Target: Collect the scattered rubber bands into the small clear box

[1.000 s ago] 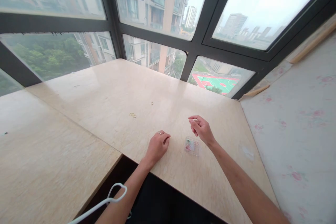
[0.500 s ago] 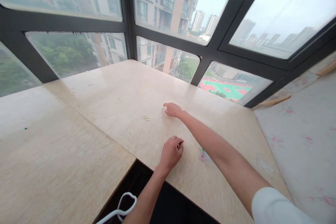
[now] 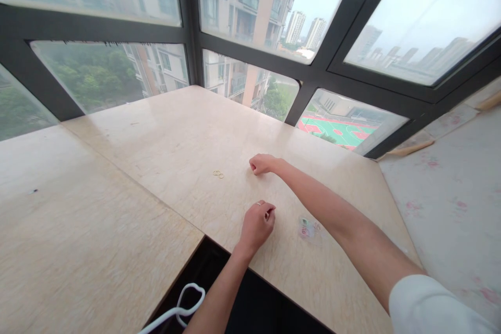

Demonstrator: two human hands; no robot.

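My right hand (image 3: 261, 164) is closed low over the tabletop (image 3: 164, 141), its fingers curled inward. The small thin ring seen at its fingertips a moment earlier is hidden, and its former spot is bare. Left of that hand lie a few small thin yellowish rings (image 3: 218, 174), close together. Nearer to me, my left hand (image 3: 258, 222) rests with curled fingers and wears a finger ring. Whatever those fingers hold, if anything, cannot be seen. Beneath my right forearm is a small clear plastic packet (image 3: 308, 228) with pink and green print.
Dark-framed windows (image 3: 250, 55) border the far side. A patterned wall (image 3: 450, 209) stands on the right. Below the table's near edge is a dark opening with a white cable (image 3: 191, 287). A small dark speck (image 3: 35, 190) lies far left.
My right hand has drawn slightly right and toward me, its fingers curling closed, and the small ring at its fingertips is out of sight. My left hand has hardly moved.
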